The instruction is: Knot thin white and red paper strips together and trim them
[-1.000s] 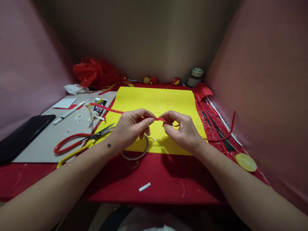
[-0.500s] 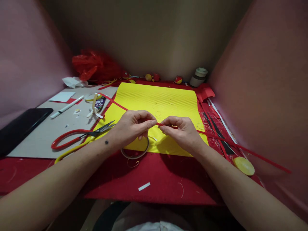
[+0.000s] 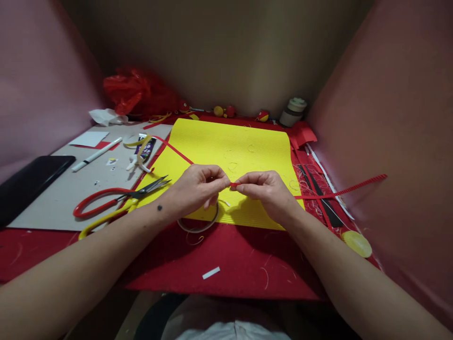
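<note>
Between my two hands runs a narrow ridged red paper strip (image 3: 360, 184), pinched at its middle. The fingertips of my left hand (image 3: 205, 185) are closed on it, and my right hand (image 3: 261, 185) pinches it just to the right, leaving a short red bit showing between them. One length of the strip slants back to the upper left; the other passes behind my right hand and sticks out to the right. Both hands hover over a yellow corrugated sheet (image 3: 233, 146). Below my left hand lies a tape ring (image 3: 198, 230), partly hidden.
Scissors (image 3: 102, 200) with red and yellow handles lie by my left forearm. A grey board (image 3: 46, 208) carries a black phone-like object (image 3: 35, 184), a white pen (image 3: 97, 154) and a glue tube (image 3: 146, 145). Behind are a red plastic bag (image 3: 138, 94) and a jar (image 3: 293, 112).
The strip's right-hand end has swung upward, from slanting down to slanting up, and reaches less far right. Both hands keep their pinch and have hardly moved.
</note>
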Demonstrator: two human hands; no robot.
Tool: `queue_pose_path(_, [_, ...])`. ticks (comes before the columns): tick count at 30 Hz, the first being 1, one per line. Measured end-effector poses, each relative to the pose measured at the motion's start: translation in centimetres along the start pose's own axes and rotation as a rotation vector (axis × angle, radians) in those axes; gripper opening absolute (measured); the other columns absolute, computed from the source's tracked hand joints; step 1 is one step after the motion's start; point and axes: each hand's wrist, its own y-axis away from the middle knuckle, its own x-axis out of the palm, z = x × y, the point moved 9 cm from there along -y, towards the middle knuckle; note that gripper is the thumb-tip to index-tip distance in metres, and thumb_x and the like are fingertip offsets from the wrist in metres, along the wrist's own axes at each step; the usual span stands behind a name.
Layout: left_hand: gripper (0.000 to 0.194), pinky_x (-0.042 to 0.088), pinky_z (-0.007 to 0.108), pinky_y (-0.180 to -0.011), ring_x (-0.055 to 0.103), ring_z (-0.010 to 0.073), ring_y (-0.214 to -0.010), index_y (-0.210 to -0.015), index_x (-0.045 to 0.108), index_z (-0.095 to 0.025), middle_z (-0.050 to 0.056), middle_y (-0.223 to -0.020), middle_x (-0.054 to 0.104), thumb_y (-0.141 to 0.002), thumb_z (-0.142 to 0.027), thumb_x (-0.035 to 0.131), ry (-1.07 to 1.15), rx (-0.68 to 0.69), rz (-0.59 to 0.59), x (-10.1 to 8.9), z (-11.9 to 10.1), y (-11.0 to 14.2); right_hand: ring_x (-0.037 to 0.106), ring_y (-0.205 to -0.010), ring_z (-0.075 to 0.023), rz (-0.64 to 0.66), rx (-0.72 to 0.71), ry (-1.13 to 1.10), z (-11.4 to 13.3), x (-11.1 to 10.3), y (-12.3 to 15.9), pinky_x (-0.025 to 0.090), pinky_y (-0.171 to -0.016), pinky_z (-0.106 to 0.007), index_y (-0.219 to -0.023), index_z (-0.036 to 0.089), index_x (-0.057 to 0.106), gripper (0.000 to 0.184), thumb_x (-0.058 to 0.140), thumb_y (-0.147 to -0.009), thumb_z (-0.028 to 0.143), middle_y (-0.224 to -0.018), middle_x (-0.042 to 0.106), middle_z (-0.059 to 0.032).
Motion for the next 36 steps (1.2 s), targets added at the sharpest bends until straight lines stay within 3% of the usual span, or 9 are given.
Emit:
queue_pose_path(6, [0.020, 0.034, 0.017, -0.044, 0.045, 0.0065, -0.038, -0.072, 0.059, -0.014, -0.003, -0.044, 0.054, -0.082, -0.031, 0.054, 0.022, 0.006, -0.017, 0.1, -0.2, 0.1, 0.032, -0.052, -0.0079, 0.016, -0.038, 0.032, 0.4, 0.3, 0.0, 0.025, -0.053, -0.026, -0.068, 0.017, 0.073, 0.016, 0.064, -0.070, 0.030, -0.050, 0.048, 0.0045])
queue_pose_path(12, [0.019, 0.036, 0.018, -0.042, 0.046, 0.0072, -0.038, -0.073, 0.059, -0.015, -0.003, -0.045, 0.055, -0.081, -0.030, 0.055, 0.049, 0.005, -0.005, 0.3, -0.1, 0.1, 0.026, -0.050, -0.0080, 0.014, 0.016, 0.048, -0.2, 0.2, 0.0, 0.019, -0.051, -0.027, -0.067, 0.015, 0.072, 0.017, 0.063, -0.070, 0.029, -0.047, 0.035, 0.0067])
queue_pose_path(36, [0.020, 0.033, 0.017, -0.040, 0.043, 0.0067, -0.036, -0.069, 0.057, -0.015, -0.005, -0.041, 0.050, -0.081, -0.031, 0.055, 0.058, -0.021, -0.020, 0.7, 0.7, -0.1, 0.024, -0.044, -0.0060, 0.023, 0.082, 0.085, -0.7, 0.1, -0.1, 0.018, -0.046, -0.025, -0.062, 0.016, 0.070, 0.014, 0.063, -0.067, 0.028, -0.043, 0.034, 0.0080])
